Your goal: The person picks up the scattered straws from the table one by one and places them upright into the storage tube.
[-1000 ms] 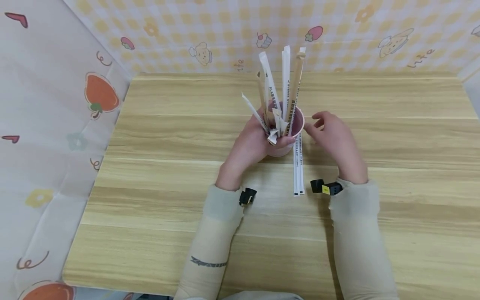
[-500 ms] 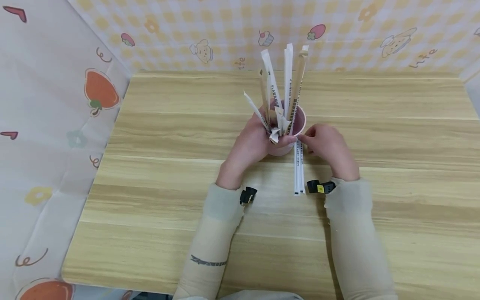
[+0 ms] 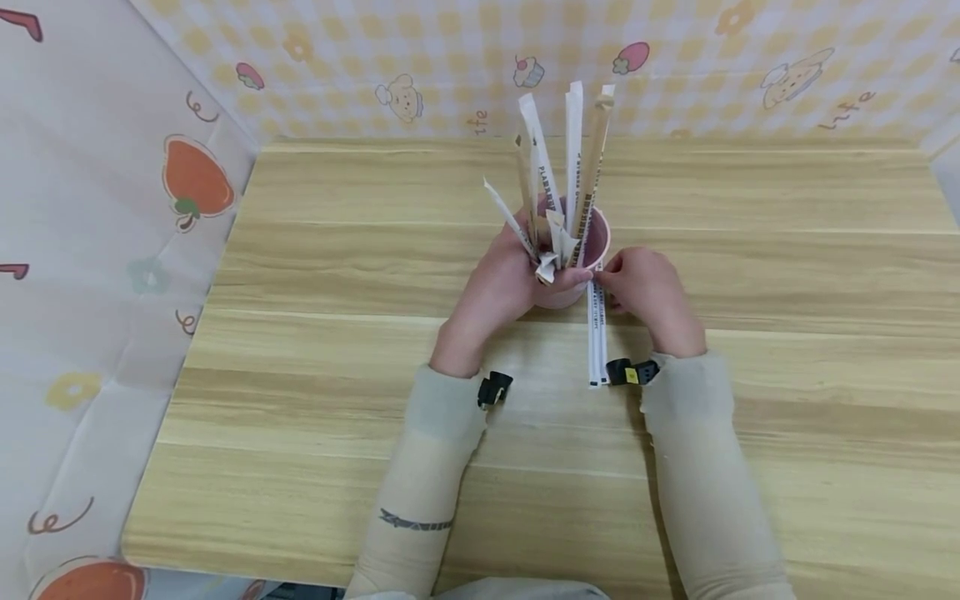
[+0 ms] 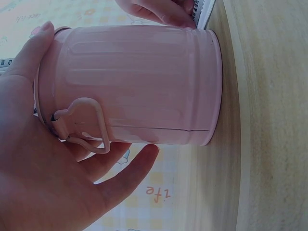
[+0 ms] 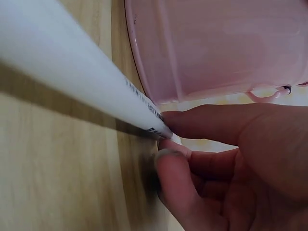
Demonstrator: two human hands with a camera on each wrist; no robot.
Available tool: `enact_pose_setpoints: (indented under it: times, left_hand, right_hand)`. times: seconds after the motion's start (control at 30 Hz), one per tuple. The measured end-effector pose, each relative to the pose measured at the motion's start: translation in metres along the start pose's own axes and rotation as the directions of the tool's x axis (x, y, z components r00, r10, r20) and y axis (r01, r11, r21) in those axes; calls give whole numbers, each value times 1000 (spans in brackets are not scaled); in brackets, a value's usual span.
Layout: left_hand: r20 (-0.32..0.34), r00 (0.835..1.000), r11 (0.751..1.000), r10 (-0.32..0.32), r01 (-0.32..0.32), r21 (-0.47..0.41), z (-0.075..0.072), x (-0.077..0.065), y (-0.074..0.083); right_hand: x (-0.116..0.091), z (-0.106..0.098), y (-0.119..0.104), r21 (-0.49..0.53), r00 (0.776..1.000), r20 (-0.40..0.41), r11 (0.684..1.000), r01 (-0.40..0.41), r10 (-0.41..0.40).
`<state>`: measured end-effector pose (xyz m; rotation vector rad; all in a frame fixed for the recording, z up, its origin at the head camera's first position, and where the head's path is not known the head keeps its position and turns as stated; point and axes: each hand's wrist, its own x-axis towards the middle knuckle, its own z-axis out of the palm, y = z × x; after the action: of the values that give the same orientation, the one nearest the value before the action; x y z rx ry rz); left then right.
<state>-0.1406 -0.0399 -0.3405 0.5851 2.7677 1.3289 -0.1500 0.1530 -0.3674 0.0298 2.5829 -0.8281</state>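
My left hand [image 3: 495,287] grips a small pink metal pail [image 4: 130,82] near its rim; in the left wrist view the thumb lies along the rim, fingers behind, with a wire handle [image 4: 103,127] beside the palm. Several paper-wrapped drinking straws [image 3: 542,154], white and brown, stick up out of the pail, some with crumpled wrappers [image 3: 547,267]. Two white wrapped straws [image 3: 592,333] lie side by side on the table in front of the pail. At their far end, my right hand [image 3: 645,287] pinches a white wrapped straw [image 5: 86,67] between thumb and fingers, close beside the pail's base.
The wood-grain table [image 3: 315,375] extends to both sides of the pail. A patterned yellow-checked backdrop [image 3: 330,75] rises behind its far edge, and a white printed sheet [image 3: 75,250] hangs at the left. Small black wrist cameras [image 3: 495,389] sit at both cuffs.
The right hand has come in from the right of the pail, lowered toward the near side and taken hold of a straw's end. The left hand and pail have stayed in place.
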Motion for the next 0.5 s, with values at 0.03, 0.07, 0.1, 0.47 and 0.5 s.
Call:
enact_pose_setpoints:
  times: [0.03, 0.07, 0.1, 0.47, 0.5]
  left_hand:
    - [1, 1000, 1000, 1, -1, -3, 0, 0, 0]
    - [3, 1000, 1000, -1, 1, -3, 0, 0, 0]
    - [4, 1000, 1000, -5, 5, -9, 0, 0, 0]
    - [-16, 999, 999, 48, -48, -9, 2, -1, 0]
    - [-18, 999, 999, 50, -50, -8, 2, -1, -1]
  right_hand:
    - [0, 0, 0, 0, 1000, -2, 1000, 1, -1]
    - [0, 0, 0, 4, 1000, -2, 1000, -1, 1]
    - [0, 0, 0, 10, 1000, 0, 1000, -1, 1]
    - [0, -5, 1, 68, 1000, 9, 998, -19, 19]
    - [0, -5, 1, 67, 1000, 8, 998, -19, 18]
